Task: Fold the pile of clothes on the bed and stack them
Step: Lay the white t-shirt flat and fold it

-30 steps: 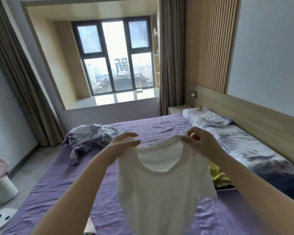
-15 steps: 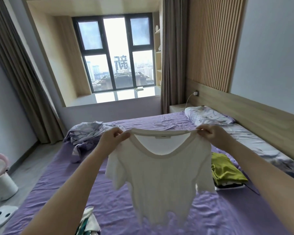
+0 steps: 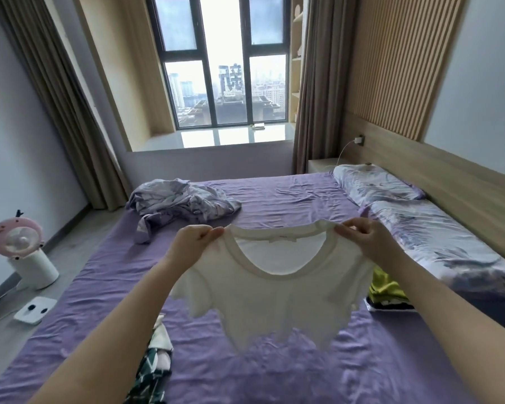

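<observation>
A white T-shirt (image 3: pixel 277 298) hangs spread out in the air above the purple bed (image 3: pixel 274 199), its neck opening facing me. My left hand (image 3: pixel 194 243) pinches its left shoulder. My right hand (image 3: pixel 362 237) pinches its right shoulder. Both sleeves stick out to the sides and the hem dangles just above the sheet. A folded yellow-green garment (image 3: pixel 387 288) lies on a small stack at the right, partly hidden by the shirt and my right arm. A green and white patterned garment (image 3: pixel 155 368) lies on the bed under my left forearm.
A crumpled purple-grey blanket (image 3: pixel 178 202) lies at the bed's far left. Pillows (image 3: pixel 373 185) and a floral quilt (image 3: pixel 438 240) run along the wooden headboard at the right. On the floor at the left stand a pink fan (image 3: pixel 21 246) and a white scale (image 3: pixel 35 310).
My hands have spread apart and lowered, stretching the shirt's shoulders wide and holding it flatter over the bed. The view has tilted downward and moved closer.
</observation>
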Demonstrator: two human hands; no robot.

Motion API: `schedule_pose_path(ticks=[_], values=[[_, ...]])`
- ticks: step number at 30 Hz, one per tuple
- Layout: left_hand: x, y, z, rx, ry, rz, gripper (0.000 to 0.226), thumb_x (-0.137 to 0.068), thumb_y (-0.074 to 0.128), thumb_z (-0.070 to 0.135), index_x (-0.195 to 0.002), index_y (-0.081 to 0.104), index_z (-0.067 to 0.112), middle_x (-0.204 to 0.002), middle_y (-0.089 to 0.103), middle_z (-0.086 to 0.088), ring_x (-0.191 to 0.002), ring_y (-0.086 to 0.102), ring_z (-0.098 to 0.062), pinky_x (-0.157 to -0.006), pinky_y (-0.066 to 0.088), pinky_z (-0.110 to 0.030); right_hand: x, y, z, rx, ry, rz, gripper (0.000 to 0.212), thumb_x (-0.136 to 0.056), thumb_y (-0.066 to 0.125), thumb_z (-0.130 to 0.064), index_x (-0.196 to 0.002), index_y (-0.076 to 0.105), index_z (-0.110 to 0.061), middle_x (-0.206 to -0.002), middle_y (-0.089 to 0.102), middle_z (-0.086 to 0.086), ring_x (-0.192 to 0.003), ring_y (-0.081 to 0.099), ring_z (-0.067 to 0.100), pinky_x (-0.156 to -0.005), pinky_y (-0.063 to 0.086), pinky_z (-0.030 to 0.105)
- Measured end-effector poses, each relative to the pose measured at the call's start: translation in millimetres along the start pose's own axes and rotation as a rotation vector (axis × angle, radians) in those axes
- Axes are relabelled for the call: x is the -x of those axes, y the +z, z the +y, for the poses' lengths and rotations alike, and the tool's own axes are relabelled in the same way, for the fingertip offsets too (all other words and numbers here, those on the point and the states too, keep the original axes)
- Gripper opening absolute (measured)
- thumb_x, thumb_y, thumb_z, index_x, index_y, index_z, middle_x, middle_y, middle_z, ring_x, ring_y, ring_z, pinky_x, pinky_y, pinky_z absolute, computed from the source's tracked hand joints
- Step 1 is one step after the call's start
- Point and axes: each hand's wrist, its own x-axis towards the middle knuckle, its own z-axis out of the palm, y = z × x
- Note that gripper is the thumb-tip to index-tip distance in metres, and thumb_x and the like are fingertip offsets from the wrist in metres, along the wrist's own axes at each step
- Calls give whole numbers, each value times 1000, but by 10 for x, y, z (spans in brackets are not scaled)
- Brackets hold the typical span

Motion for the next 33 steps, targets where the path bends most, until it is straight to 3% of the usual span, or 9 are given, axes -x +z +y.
schedule_pose_path(ticks=[3, 9, 13, 17, 20, 23, 27, 29, 33], values=[[175, 111, -12, 13, -68, 7, 38, -87, 68, 29, -65, 59, -1, -61, 46, -5, -59, 36, -13, -54, 29, -21, 45, -91, 119, 68, -3, -59, 15, -87, 67, -28, -90, 72, -14, -68, 60, 0, -63, 53, 10, -51, 38, 6], [340, 121, 27, -58, -137, -94, 28, -84, 71, 29, -62, 59, 16, -58, 51, 5, -49, 42, 0, -50, 34, -11, 28, -214, 303, 70, -23, -172, 11, -86, 67, -34, -84, 71, -24, -78, 67, 10, -69, 56, 17, -62, 41, 23], [407, 195, -75, 32, -225, -234, 14, -82, 74, 19, -77, 66, 9, -66, 57, 2, -59, 47, -7, -56, 40, -17, 56, -89, 535, -3, 34, -224, 14, -85, 69, -34, -84, 73, -20, -73, 63, 20, -66, 52, 19, -62, 40, 31], [498, 502, -498, 163, -341, -258, 3, -88, 67, 11, -87, 68, 9, -76, 62, -4, -69, 53, -12, -63, 45, -20, 140, 245, 943, -12, 149, -308, 15, -84, 70, -28, -82, 72, -14, -69, 62, 8, -61, 50, 7, -55, 39, 19], [613, 924, -1015, 107, -470, -330, 6, -91, 64, 17, -87, 69, 18, -78, 65, -3, -70, 56, -13, -65, 46, -24, 224, 591, 1420, 115, 316, -455, 13, -86, 69, -26, -83, 72, -13, -81, 70, 5, -70, 57, 10, -64, 43, 27], [712, 1392, -1578, -32, -562, -480, 11, -91, 62, 24, -93, 70, 16, -86, 66, -1, -78, 58, -12, -69, 45, -26, 302, 935, 1868, 285, 475, -574, 9, -88, 65, -25, -81, 68, -20, -85, 69, -2, -76, 58, 10, -64, 41, 24], [732, 1899, -2143, -122, -650, -564, 15, -89, 61, 30, -80, 64, 20, -77, 62, 5, -72, 55, -11, -53, 38, -22, 304, 1359, 2327, 513, 522, -561, 11, -95, 52, -29, -90, 56, -20, -96, 65, 2, -90, 58, 20, -68, 38, 30], [679, 2111, -2329, -105, -649, -536, 12, -91, 58, 29, -82, 61, 22, -77, 60, 8, -75, 53, -12, -54, 35, -21, 303, 1544, 2541, 605, 529, -538, 14, -97, 46, -35, -95, 53, -23, -98, 64, 1, -97, 60, 26, -72, 41, 34], [550, 2442, -2559, 1, -675, -419, 12, -93, 55, 30, -81, 58, 31, -70, 55, 14, -70, 50, -8, -59, 36, -18, 312, 1815, 2946, 653, 503, -455, 19, -97, 43, -41, -97, 52, -24, -94, 68, 2, -91, 63, 31, -62, 37, 34]])
